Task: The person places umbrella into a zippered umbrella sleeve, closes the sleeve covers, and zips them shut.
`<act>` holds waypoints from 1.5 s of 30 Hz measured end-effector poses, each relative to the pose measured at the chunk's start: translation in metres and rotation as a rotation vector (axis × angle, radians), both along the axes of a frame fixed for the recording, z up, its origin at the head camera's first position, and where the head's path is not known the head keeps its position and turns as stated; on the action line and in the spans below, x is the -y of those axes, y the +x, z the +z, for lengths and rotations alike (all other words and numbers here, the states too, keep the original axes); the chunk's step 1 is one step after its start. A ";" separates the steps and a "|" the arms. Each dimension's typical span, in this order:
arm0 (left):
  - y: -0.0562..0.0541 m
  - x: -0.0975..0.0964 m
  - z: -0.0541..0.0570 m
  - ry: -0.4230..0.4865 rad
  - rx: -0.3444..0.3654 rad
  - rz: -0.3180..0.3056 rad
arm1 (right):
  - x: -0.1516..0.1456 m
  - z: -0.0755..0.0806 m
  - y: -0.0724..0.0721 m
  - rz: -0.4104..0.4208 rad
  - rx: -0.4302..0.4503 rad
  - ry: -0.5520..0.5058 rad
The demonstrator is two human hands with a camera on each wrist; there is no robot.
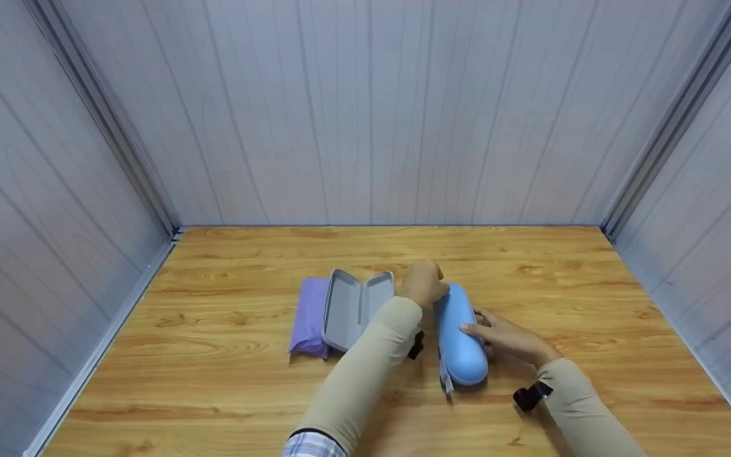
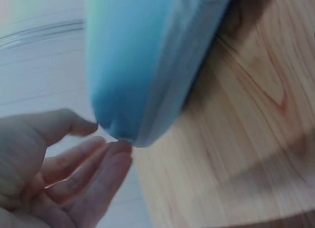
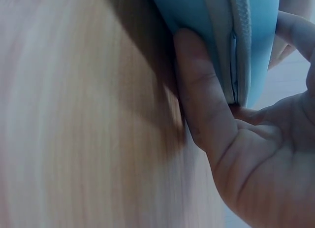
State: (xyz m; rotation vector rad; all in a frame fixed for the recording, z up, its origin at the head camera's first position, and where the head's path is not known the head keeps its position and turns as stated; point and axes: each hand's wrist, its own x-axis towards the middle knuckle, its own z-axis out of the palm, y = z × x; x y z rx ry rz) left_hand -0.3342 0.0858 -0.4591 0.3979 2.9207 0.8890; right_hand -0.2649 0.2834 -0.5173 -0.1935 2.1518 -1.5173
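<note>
Fingers [image 3: 207, 100] grasp a light-blue, oblong zippered case [image 1: 455, 343] — right hand [image 1: 518, 339] round its side, left hand [image 1: 422, 284] pinching its far end.

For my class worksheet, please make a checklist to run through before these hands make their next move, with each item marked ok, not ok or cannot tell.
1. Right hand steadies the blue case: ok, it grips the side.
2. Left hand is at the case's far end: ok, fingertips are at the tip.
3. Blue case rests flat on the table: cannot tell.
4. Blue case's seam is fully closed all round: cannot tell, only parts show.
5. Gray case is shut: not ok, it lies open.
6. Purple pouch is clear of both hands: ok, it lies left of the gray case.
</note>
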 end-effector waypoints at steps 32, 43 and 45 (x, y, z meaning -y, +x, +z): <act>0.036 0.010 -0.029 0.506 0.535 0.078 | -0.003 -0.008 0.000 0.016 0.050 -0.069; 0.038 0.010 -0.030 0.549 0.532 0.076 | -0.016 -0.016 0.000 0.095 0.030 -0.237; 0.039 0.010 -0.029 0.543 0.525 0.068 | -0.016 -0.017 0.000 0.093 0.038 -0.242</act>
